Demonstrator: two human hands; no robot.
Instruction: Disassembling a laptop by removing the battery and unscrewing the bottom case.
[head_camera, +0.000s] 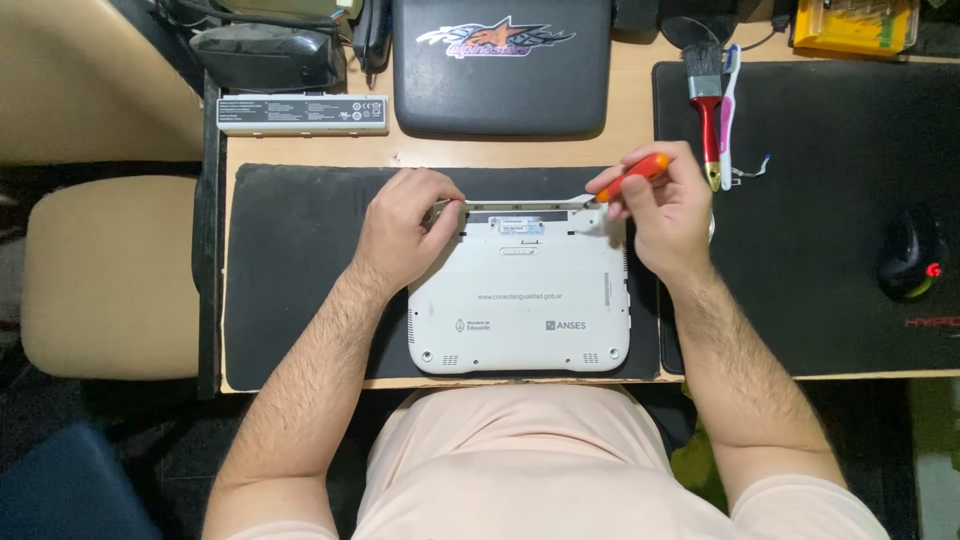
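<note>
Your left hand (405, 232) rests curled on the far left corner of the white laptop (520, 300), which lies upside down with its underside facing you, on the black mat (300, 270) in the middle of the wooden desk (620, 90). The fingers of that hand are bent and pressed down at the laptop's far edge; you cannot tell from this view whether they pinch anything beneath them. Your right hand (665, 205) is at the far right corner, its fingers closed around the orange-handled tool (632, 175), whose tip points toward the laptop's far edge (the tip itself is hidden behind your fingers). A narrow open slot runs along that far edge between your 2 hands.

Just beyond the mat, to the left, lies a long grey battery pack (302, 114), well apart from both hands. Beside it in the centre sits a dark case (500, 70) with a coloured emblem on it. To your right is a second black mat (830, 200), with a red-handled brush (706, 110) and a toothbrush (728, 110) lying side by side at its near-left edge, just beyond your right hand. A black mouse (910, 255) sits further right on that mat.
</note>
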